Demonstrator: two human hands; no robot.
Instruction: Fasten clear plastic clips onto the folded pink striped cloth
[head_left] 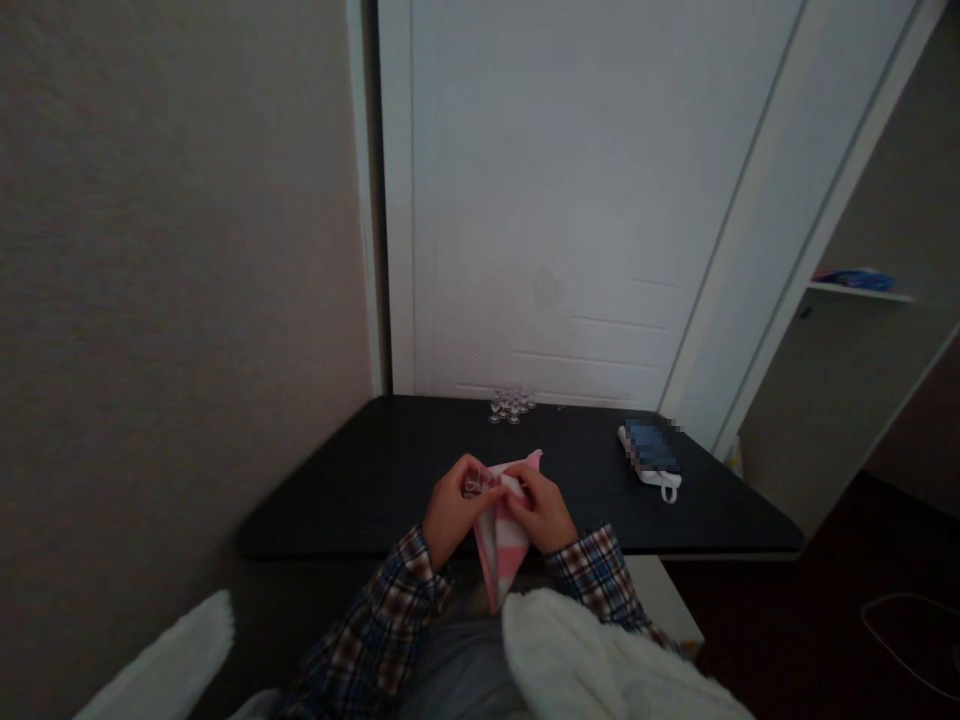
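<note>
Near the front of the dark table, my left hand is closed around a small clear glass, partly hidden by the fingers. My right hand pinches a pink and white cloth against the glass. The cloth hangs down between both hands, past the table's front edge, and one corner sticks up behind the right fingers. Farther back on the table, by the white panel, stands a cluster of several small clear stemmed glasses.
The dark table has angled corners. On its right side lies a dark-screened device on a white object with a loop strap. A white panel rises behind the table, and a wall stands to the left.
</note>
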